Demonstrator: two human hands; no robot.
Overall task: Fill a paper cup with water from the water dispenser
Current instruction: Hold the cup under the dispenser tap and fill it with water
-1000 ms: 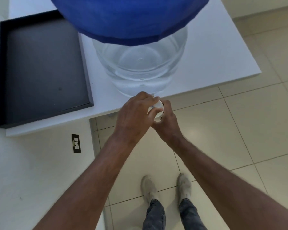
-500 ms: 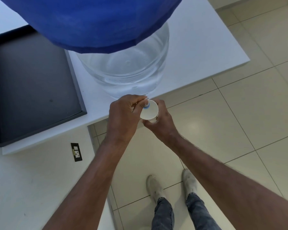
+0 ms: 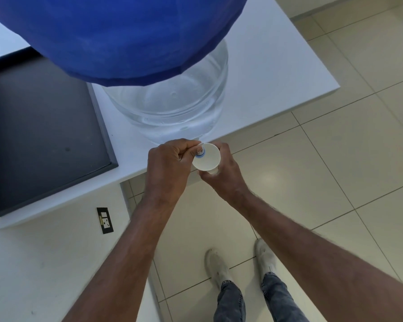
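A large clear water bottle (image 3: pixel 172 105) with a blue cover (image 3: pixel 116 36) over its top stands on the white counter (image 3: pixel 277 66). Its small white tap with a blue ring (image 3: pixel 199 153) sticks out over the counter's front edge. My left hand (image 3: pixel 168 166) is closed on the tap. Right under the tap is a white paper cup (image 3: pixel 207 158), gripped from the side and below by my right hand (image 3: pixel 223 173). The cup's mouth faces up; I cannot tell if water is in it.
A black tray (image 3: pixel 44 140) lies on the counter left of the bottle. Below the counter is a white wall with a black wall socket (image 3: pixel 105 220). Beige floor tiles (image 3: pixel 323 170) spread right, and my two shoes (image 3: pixel 240 263) stand near the counter.
The cup has come out from behind my left hand and now sits open under the tap. The view has shifted slightly; both hands stay at the tap.
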